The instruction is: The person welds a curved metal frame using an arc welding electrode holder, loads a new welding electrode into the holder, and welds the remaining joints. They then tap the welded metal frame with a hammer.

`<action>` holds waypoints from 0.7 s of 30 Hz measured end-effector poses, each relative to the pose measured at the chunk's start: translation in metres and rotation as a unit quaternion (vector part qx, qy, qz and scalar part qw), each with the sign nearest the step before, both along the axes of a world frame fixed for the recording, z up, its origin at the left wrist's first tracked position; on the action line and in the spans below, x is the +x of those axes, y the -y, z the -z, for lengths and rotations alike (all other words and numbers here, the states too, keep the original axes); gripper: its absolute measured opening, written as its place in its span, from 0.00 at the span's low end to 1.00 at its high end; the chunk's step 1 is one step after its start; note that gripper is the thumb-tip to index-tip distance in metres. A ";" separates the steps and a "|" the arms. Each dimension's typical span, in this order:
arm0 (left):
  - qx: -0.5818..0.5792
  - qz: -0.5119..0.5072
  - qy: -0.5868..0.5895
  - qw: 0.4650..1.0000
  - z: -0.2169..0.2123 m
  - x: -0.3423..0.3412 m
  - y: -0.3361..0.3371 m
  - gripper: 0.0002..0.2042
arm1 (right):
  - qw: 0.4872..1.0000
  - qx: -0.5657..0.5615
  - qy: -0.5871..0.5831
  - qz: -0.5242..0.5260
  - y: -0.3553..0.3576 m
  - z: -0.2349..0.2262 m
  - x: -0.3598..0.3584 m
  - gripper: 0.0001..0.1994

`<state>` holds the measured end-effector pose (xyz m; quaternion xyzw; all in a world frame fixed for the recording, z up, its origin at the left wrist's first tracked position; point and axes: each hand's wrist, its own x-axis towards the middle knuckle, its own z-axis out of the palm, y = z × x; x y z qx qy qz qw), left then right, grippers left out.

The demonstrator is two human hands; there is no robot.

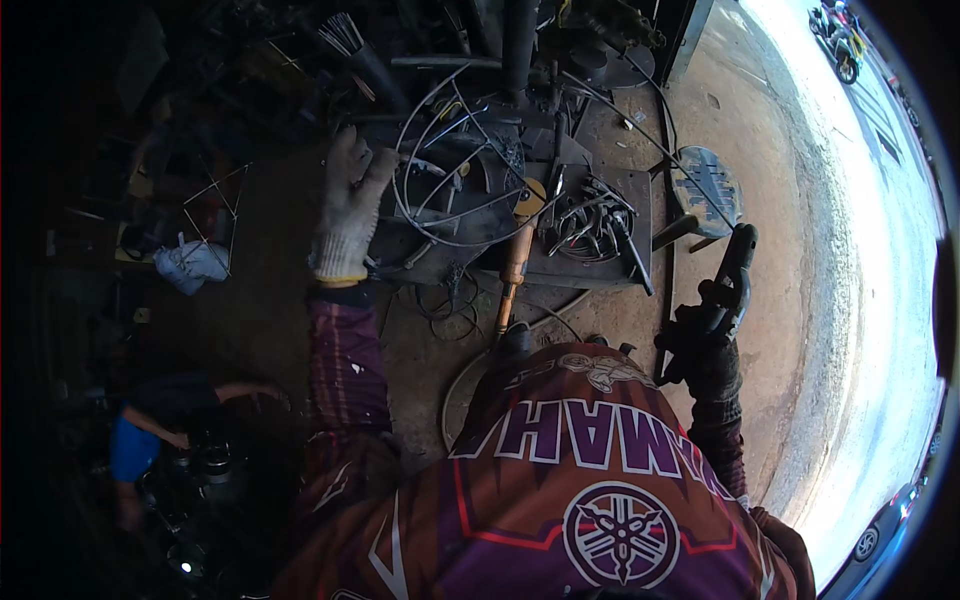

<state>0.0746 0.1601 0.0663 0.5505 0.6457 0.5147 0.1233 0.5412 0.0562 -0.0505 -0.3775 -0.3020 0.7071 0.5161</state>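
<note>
Left hand (348, 205), in a pale knitted glove, is raised with its fingers spread wide, its fingertips at the edge of a tangle of bent wire hoops (455, 175) on the cluttered metal tabletop (600, 265). Far to its left, a white rag (192, 263) lies on the dark floor, and another person in a blue top (135, 445) crouches lower down. Past the hoops, an angle grinder (520, 245) with an orange handle lies among loose rods and scraps, crowding the space between both hands. Right hand (705, 345), in a dark glove, is closed around a dark metal tool (735, 270) held upright, off the tabletop's right edge above the concrete floor (780, 200).
</note>
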 end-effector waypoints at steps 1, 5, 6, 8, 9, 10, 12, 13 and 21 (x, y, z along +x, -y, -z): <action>-0.078 0.051 0.122 0.988 0.006 -0.018 -0.006 0.35 | 1.000 -0.004 -0.018 0.006 -0.001 0.003 0.001 0.42; -0.218 0.154 0.319 0.909 0.031 -0.064 -0.036 0.31 | 1.000 -0.010 -0.022 -0.002 -0.008 -0.008 -0.003 0.44; -0.249 0.177 0.360 0.882 0.035 -0.068 -0.042 0.29 | 1.000 -0.024 0.004 -0.009 -0.009 -0.012 -0.005 0.44; -0.275 0.219 0.397 0.848 0.053 -0.077 -0.066 0.26 | 0.999 -0.041 0.036 -0.002 -0.006 -0.010 -0.006 0.44; -0.295 0.251 0.428 0.817 0.053 -0.074 -0.069 0.23 | 0.999 -0.028 0.015 -0.009 -0.005 -0.006 -0.004 0.42; -0.298 0.253 0.430 0.813 0.054 -0.069 -0.069 0.23 | 1.000 -0.016 -0.006 -0.016 -0.003 -0.005 -0.003 0.40; -0.294 0.210 0.374 0.854 0.037 -0.049 -0.068 0.19 | 0.999 -0.023 0.014 -0.017 -0.002 -0.007 -0.005 0.38; -0.295 0.211 0.375 0.853 0.035 -0.050 -0.069 0.19 | 0.999 -0.035 0.034 -0.003 0.000 -0.005 -0.006 0.38; -0.331 0.203 0.146 0.910 -0.012 -0.021 -0.053 0.34 | 0.993 0.016 0.119 0.021 0.005 0.020 0.016 0.46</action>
